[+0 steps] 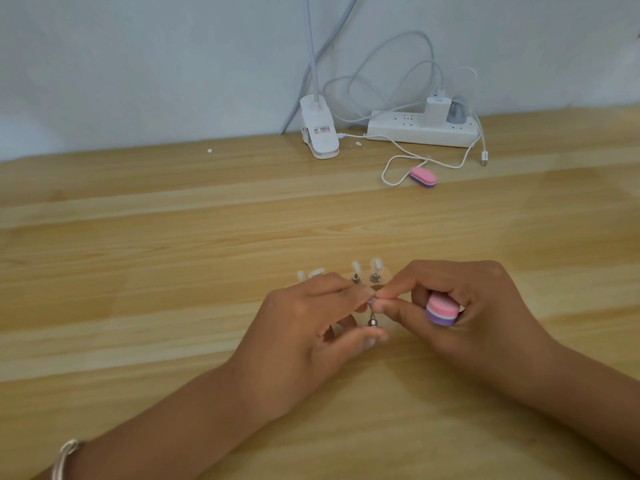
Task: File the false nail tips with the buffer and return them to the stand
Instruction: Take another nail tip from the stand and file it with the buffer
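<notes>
My left hand (311, 323) pinches a small metal nail holder (372, 318) with a clear false nail tip at its top end. My right hand (460, 306) curls its back fingers round a pink, white and purple buffer block (440, 309), while its thumb and forefinger pinch the same nail tip (374, 300). Just behind the hands stand several more clear nail tips on metal holders (375, 271), partly hidden by my left fingers. The stand's base is hard to make out.
A second pink and purple buffer (423, 177) lies farther back on the wooden table (138, 237). Behind it are a white power strip (422, 131) with chargers and loose cables, and a white clip lamp base (318, 128) against the wall.
</notes>
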Available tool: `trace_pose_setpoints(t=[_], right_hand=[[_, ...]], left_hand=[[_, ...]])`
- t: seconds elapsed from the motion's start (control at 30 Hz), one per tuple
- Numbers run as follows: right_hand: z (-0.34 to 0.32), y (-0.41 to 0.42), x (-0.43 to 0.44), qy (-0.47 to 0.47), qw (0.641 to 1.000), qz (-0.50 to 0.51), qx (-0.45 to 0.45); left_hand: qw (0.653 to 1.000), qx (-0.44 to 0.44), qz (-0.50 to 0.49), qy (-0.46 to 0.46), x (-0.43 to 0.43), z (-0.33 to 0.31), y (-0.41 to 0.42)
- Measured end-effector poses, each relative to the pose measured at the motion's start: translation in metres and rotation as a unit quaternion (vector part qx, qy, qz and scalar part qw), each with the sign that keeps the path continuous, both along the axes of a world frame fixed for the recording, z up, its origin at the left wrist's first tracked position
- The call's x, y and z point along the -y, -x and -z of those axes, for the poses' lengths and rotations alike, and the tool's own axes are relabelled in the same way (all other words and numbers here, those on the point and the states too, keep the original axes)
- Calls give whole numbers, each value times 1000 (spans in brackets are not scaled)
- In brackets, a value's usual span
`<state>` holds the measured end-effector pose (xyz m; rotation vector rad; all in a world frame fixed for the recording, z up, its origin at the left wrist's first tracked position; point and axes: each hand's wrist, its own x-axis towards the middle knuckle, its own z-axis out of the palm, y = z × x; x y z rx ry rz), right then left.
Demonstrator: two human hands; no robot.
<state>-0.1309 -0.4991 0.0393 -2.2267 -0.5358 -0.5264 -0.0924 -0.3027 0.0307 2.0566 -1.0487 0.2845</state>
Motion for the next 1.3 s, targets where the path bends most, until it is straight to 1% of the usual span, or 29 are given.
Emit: trace_pose_setpoints(t=[0.17, 0.3, 0.4, 0.47, 0.57, 0.6, 0.73, 0.83, 0.9, 0.97, 1.03, 1.13, 1.2, 1.3], right_hand=[[5, 0, -2, -59, 998, -14, -35], [5, 1, -3, -63, 997, -12, -42], [3, 1, -3, -54, 998, -10, -18], [1, 0, -1, -29, 999, -11, 12], [-1, 1, 1, 88, 989, 20, 114], [0, 1, 2, 111, 983, 33, 143], [3, -1, 5, 125, 971, 70, 191], [5, 0, 3, 116, 969, 70, 206], [6, 0, 1, 114, 969, 65, 209], [5, 1, -1, 113, 972, 59, 198], [-1, 2, 0, 91, 982, 41, 162], [-10, 4, 9, 17, 999, -11, 47], [-12, 1, 15, -24, 998, -47, -21], [-10, -3, 19, -55, 994, -56, -75]], left_hand=[[1000, 19, 4, -18, 0, 0, 0], [1000, 22, 7, -17, -1, 2, 0], [1000, 14, 8, 7, -1, 3, -1], [999, -10, 11, 42, 1, 2, -1], [996, -42, 19, 72, 3, 0, -1], [994, -66, 23, 79, 3, 0, 0], [974, -195, 29, 109, 2, 1, 0], [966, -229, 19, 122, 2, -1, 0], [963, -235, 36, 125, 1, -1, -2], [962, -240, 49, 120, -1, -1, -3], [958, -253, 58, 119, -1, -1, -4], [953, -270, 57, 121, -1, 1, -4], [951, -279, 51, 127, -1, 2, -5], [946, -289, 43, 138, -1, 3, -6]])
